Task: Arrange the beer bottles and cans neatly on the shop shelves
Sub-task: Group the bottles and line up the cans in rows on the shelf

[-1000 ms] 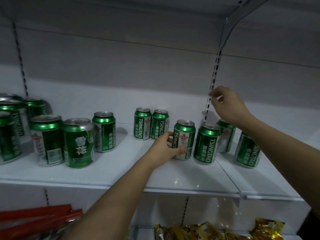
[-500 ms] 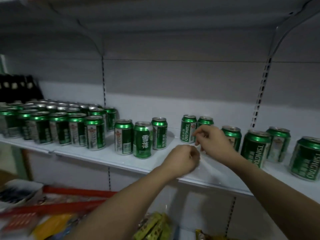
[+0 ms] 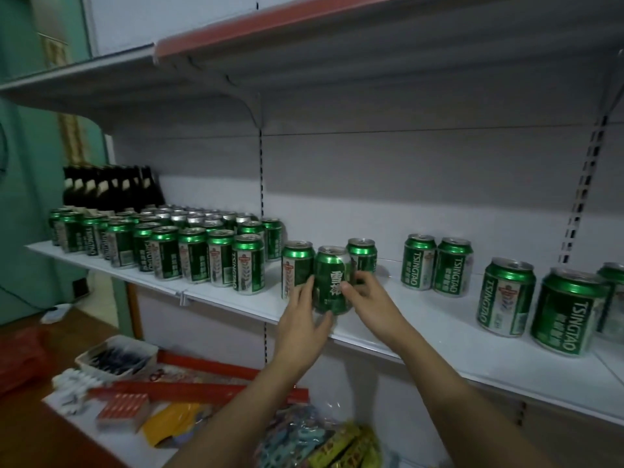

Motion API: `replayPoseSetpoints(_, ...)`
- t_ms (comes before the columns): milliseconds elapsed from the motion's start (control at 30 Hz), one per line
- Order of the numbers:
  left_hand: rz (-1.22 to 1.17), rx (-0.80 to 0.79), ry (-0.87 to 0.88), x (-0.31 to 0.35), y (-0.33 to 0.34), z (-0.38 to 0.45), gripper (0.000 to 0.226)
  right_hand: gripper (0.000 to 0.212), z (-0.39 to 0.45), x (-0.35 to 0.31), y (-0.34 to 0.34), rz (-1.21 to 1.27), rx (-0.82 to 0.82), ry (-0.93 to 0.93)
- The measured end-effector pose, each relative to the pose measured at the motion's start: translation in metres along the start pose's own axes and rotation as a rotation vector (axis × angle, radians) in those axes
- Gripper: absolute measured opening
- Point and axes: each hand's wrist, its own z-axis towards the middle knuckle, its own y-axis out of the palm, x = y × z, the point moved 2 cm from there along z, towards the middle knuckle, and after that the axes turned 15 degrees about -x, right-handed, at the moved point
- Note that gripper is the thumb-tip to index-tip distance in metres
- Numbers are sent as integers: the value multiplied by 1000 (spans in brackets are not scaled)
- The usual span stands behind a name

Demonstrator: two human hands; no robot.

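A green can with white Chinese characters (image 3: pixel 332 278) stands on the white shelf (image 3: pixel 439 336) between my hands. My left hand (image 3: pixel 302 322) lies with straight fingers along the can's left side, thumb by its base. My right hand (image 3: pixel 369 297) curls round its right side, thumb on the front. Another green can (image 3: pixel 293 265) touches it on the left, and one more (image 3: pixel 363 253) stands behind. A tight block of several green cans (image 3: pixel 192 251) fills the shelf's left part, with dark beer bottles (image 3: pixel 111 187) behind it. Two Tsingtao cans (image 3: pixel 435 265) stand further right.
Loose Tsingtao cans (image 3: pixel 537 302) stand at the shelf's right end. An upper shelf with a red edge strip (image 3: pixel 270 28) hangs overhead. Below lie a white tray (image 3: pixel 118 354), red boxes (image 3: pixel 189 388) and snack packets (image 3: pixel 337 440).
My view swung left and pulled back. Both hands left the Tsingtao cans on the right and came together around the can with Chinese characters.
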Motion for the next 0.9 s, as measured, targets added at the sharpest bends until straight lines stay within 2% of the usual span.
replayPoseSetpoints(133,2,-39,-25,3,0,-1,69,46,1,2,-2,-35,-70,-22)
replayPoseSetpoints(233,-124,-90,-34,1,-6,-3,64,47,0,4,-4,-19,-75,-80)
replayPoseSetpoints(300,-218,-135,-50,2,-9,-5,63,42,-2,3,-5,15,-70,-83)
replayPoseSetpoints(467,-366,-212,-53,6,-12,-11,61,47,-11,-2,-2,3,-30,-80)
replayPoseSetpoints(600,-441,-187,-46,21,-31,-12,59,43,-20,-13,-3,-6,9,-116)
replayPoseSetpoints(700,-431,-177,39,41,-58,-11,68,38,-20,-33,-2,-24,32,-186)
replayPoseSetpoints(800,-393,-143,81,55,-89,-4,73,35,-15,-69,0,-78,3,-257)
replayPoseSetpoints(900,-359,-102,79,59,-116,-4,69,42,-9,-100,5,-156,-31,-295)
